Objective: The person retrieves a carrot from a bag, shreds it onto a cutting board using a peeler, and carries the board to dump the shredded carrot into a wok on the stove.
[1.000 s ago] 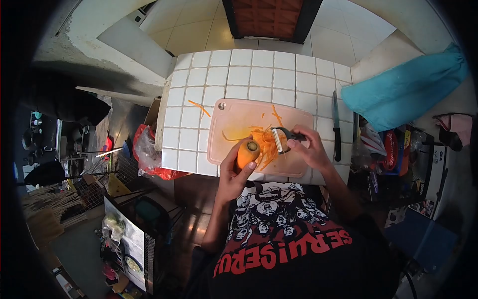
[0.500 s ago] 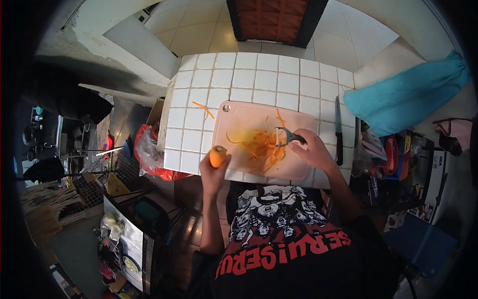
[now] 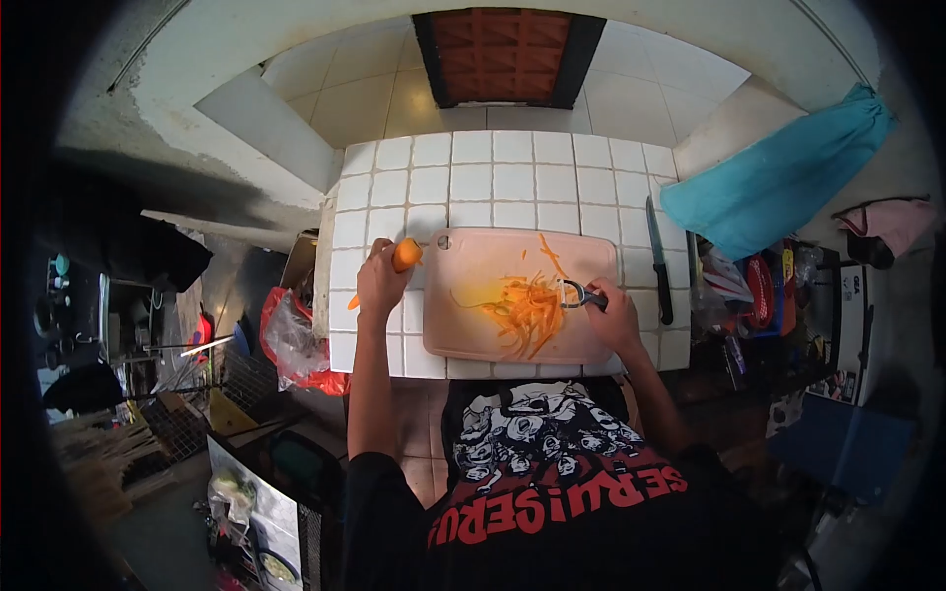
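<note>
My left hand [image 3: 380,282] is closed around a carrot [image 3: 406,254], over the tiles just left of the cutting board. The carrot's thick end sticks out toward the board, and a thin orange piece shows on the hand's other side; whether it is the tip or a peel I cannot tell. In my right hand [image 3: 615,315] is a dark-handled vegetable peeler [image 3: 583,296], its head at the right edge of a heap of carrot peels [image 3: 522,313]. These peels lie on the pink cutting board [image 3: 463,345].
A knife [image 3: 660,261] with a black handle lies right of the board on the white tiled counter [image 3: 493,177]. A teal cloth [image 3: 778,187] hangs at the right edge. A red and clear plastic bag [image 3: 296,340] is at the left side.
My left hand has moved forward with the carrot, from the board's near left corner to the tiles where a loose peel lay. The right hand stays by the heap with the peeler.
</note>
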Action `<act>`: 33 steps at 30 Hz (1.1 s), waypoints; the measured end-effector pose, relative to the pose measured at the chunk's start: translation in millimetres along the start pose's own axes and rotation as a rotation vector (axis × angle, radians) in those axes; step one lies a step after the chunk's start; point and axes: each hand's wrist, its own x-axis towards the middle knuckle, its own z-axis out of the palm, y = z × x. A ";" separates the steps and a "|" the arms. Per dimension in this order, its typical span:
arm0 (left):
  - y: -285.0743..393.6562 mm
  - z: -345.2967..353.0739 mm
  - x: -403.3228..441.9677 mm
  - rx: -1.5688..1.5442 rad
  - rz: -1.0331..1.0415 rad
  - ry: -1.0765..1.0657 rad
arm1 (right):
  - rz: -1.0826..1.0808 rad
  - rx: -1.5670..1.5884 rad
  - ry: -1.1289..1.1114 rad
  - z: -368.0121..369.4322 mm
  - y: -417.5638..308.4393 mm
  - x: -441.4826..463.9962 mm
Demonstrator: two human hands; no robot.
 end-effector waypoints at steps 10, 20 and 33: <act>19.5 6.5 -13.5 -0.410 -0.073 0.089 | 0.021 -0.006 0.207 24.9 -23.0 -14.5; 90.8 26.6 -53.0 -0.536 0.100 -0.358 | -0.338 -0.036 0.012 58.9 -25.9 5.8; 74.8 21.7 -57.3 -0.464 0.023 -0.146 | -0.262 0.132 -0.063 40.2 -37.5 4.7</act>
